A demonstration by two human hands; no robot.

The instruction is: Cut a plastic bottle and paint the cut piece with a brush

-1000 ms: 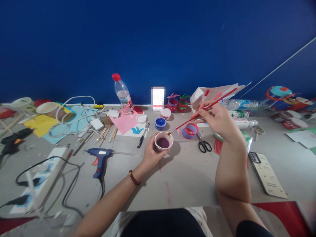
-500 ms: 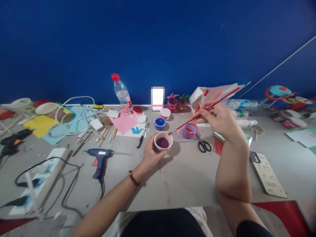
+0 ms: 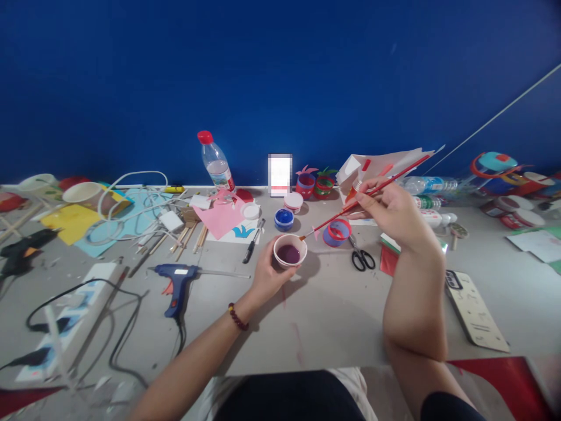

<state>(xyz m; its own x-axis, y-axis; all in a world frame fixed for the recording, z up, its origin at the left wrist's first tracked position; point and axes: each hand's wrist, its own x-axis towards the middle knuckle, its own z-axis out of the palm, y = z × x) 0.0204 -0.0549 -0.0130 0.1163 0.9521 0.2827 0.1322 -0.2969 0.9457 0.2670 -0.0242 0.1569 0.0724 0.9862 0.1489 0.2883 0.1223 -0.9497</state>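
While holding the cup upright just below the centre of the frame, wrapped it from the left with the left hand, laying the thumb across its near side. Had dark purple liquid inside. Pinched the red brush in the right hand, right of centre, with bristles at the rim's upper right; could not tell whether touching it or just over it. Seemed best to brace the cup without squeezing, and to draw the bristles lightly against the inner lip, letting drips fall back inside; probably wise to move only from fingers and wrist. Compared with half a second ago, found the brush shifted slightly rightward, upper end most clearly, and the cup in the same spot. Farther out, noticed no change in the blue paint pot just above the cup, the purple ring and scissors right of centre, or the glue gun at lower left.
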